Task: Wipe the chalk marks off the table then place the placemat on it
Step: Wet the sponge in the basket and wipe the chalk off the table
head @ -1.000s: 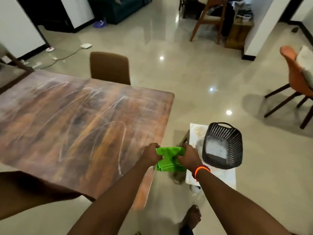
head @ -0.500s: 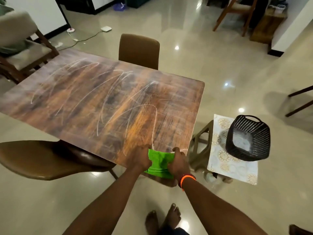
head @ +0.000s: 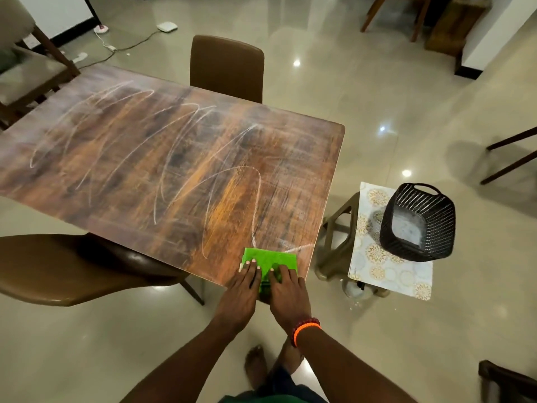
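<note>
Change: half a second ago I had the green cloth (head: 270, 261) bunched between both hands at the table's (head: 87, 175) near edge; now it lies spread flat on the tabletop at the near right corner.
Left hand (head: 242, 289): fingers straight and together, pressing flat on the cloth's left part.
Right hand (head: 286, 289): fingers straight, slightly spread, pressing on the cloth's right part, just beside my left.
Meaning: I judge the wiping is about to start; no stroke has been made yet.
Chalk marks (head: 162, 158): long white loops cover most of the table, from the far left end to a line that runs right up to the cloth. All still to clear.
Placemat (head: 374, 257): pale, with gold flower rounds, lying on a low stool (head: 337, 228) just right of the table, not yet on the table.
Basket (head: 418, 222): black, perforated, standing on the placemat's far end; inside I see only a pale patch at the bottom, and I cannot tell what it is.
Note: I judge the basket must come off before I can lift the placemat.
</note>
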